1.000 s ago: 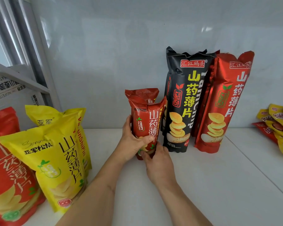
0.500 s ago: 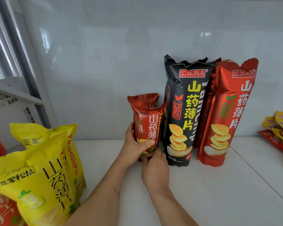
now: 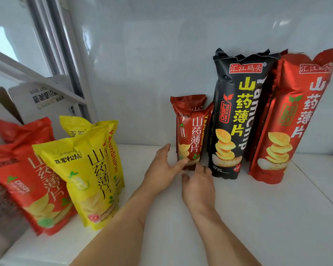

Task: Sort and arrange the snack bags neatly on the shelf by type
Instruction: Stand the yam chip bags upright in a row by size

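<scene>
a person's two bare hands meet at the foot of a small dark-red snack bag (image 3: pixel 190 131) standing upright on a white shelf (image 3: pixel 258 217), against a pale grey back wall. the left hand (image 3: pixel 161 169) lies with its fingers spread and fairly straight, the thumb resting against the bag's lower front edge; nothing is clasped in it. the right hand (image 3: pixel 197 185) sits just beside it, palm down, fingers loosely bent, the fingertips at the bag's base; whether they actually touch the bag cannot be told.

the small bag is glossy red-brown foil with a crimped top, white chinese characters running down its face, a "crispy yam slices" badge and a picture of pale chips near the bottom. a second bag of the same kind (image 3: pixel 188 102) stands close behind it, only its top showing.

just beyond the right hand, touching the small bag's far side, stands a tall black bag (image 3: pixel 236 116) with yellow characters, a red brand label and a stack of golden chips printed low down. further out on that side is a tall red bag (image 3: pixel 294 120) of the same shape, with another red one tucked behind it.

well apart on the left hand's side stand wide yellow pouches (image 3: pixel 87 173) with black characters, one in front of another, and outside those a broad red pouch (image 3: pixel 31 185) showing a green leaf mark and chips. behind them a white metal upright (image 3: pixel 73 64) and a printed cardboard box (image 3: pixel 44 100) are visible.
</scene>
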The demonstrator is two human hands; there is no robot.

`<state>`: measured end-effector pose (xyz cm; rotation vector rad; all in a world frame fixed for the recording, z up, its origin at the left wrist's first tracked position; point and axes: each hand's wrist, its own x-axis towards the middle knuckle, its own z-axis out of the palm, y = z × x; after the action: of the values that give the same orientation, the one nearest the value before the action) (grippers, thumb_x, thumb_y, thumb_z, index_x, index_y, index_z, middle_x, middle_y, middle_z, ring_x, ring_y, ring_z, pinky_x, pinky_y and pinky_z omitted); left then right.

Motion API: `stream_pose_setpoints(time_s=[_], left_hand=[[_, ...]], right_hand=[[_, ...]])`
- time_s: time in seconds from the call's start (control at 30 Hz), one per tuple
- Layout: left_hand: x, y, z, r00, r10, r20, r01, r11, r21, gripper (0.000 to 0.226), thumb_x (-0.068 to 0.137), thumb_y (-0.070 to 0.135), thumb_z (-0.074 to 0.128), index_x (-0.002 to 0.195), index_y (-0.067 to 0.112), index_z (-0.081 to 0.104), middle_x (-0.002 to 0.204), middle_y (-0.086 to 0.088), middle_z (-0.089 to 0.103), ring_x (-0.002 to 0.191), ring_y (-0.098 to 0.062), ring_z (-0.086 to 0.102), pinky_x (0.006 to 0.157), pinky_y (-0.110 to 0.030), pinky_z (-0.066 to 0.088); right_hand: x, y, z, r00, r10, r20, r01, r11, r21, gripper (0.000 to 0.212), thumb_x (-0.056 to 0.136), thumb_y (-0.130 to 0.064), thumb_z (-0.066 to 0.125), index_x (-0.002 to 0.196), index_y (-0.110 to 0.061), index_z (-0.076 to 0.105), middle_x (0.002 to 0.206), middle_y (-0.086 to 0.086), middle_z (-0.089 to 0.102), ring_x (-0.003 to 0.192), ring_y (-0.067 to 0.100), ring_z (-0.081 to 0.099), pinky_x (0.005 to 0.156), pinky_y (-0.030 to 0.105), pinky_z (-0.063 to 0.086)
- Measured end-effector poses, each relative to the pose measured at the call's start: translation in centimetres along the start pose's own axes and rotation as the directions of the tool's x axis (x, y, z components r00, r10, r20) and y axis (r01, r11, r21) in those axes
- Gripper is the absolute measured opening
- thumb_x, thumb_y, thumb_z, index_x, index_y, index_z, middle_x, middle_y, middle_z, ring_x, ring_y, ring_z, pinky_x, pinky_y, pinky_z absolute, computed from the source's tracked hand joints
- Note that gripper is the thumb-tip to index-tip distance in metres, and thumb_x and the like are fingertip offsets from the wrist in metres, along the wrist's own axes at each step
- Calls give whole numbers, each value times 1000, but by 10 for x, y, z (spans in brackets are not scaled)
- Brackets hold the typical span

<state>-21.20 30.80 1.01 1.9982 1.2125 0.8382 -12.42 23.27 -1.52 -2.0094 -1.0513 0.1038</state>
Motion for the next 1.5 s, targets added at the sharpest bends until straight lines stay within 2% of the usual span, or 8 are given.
stream_pose_setpoints(time_s=[0.23,0.33,0.43,0.8,0.97,1.17,1.3,1.5], left_hand=[[-71,-9,-31,978,199,-60,-135,826,548,43,100,49,47,136,29,58,129,7,65,112,-16,65,86,-31,54],[-102,-24,-42,856,479,-196,-281,748,602,38,91,47,49,104,22,75,93,4,76,72,-20,73,51,-28,55],[-128,-39,-55,769,592,-240,-326,687,650,35,89,43,50,92,20,76,81,6,74,58,-19,69,40,-26,49],[-200,-82,-120,746,481,-460,-269,850,452,29,96,34,53,102,13,72,99,2,70,77,-22,68,55,-28,52],[-204,-80,-133,848,179,-499,-153,984,94,43,97,42,56,132,16,57,135,3,55,121,-19,56,94,-37,51],[-198,-73,-142,926,26,-377,-104,977,-188,66,91,63,43,145,26,42,141,9,50,131,-9,47,101,-29,42],[-188,-67,-141,938,-9,-346,-94,956,-278,77,88,66,39,151,22,36,149,7,45,138,-10,41,109,-30,38],[-156,-51,-136,940,-41,-339,-115,896,-428,82,92,73,37,156,23,27,152,11,37,139,-5,34,113,-27,29]], right_hand=[[-34,-7,-17,980,-189,68,198,967,-163,41,100,-26,48,140,-17,47,135,6,53,119,25,51,92,34,44],[-51,-15,-23,963,-245,114,263,945,-192,39,102,-27,43,140,-19,48,136,3,55,121,24,51,94,34,43],[-71,-24,-23,937,-308,162,331,934,-137,38,103,-27,42,141,-20,48,137,1,54,123,22,50,97,33,41],[-146,-94,5,889,-328,318,231,923,307,56,95,-46,56,145,-28,39,142,-11,46,128,4,46,102,24,40],[-150,-122,6,859,-347,376,143,868,475,45,88,-23,72,107,-51,43,104,-37,50,86,-32,49,68,-5,37],[-137,-122,15,865,-298,404,28,831,555,53,79,-31,80,107,-52,40,100,-32,53,76,-27,55,63,1,44],[-131,-111,24,921,-229,315,51,873,486,87,58,-70,80,133,-44,45,123,-5,57,102,8,64,83,35,59],[-125,-86,9,962,-178,206,73,898,435,78,68,-49,83,135,-37,45,115,-9,45,103,12,57,89,37,54]])
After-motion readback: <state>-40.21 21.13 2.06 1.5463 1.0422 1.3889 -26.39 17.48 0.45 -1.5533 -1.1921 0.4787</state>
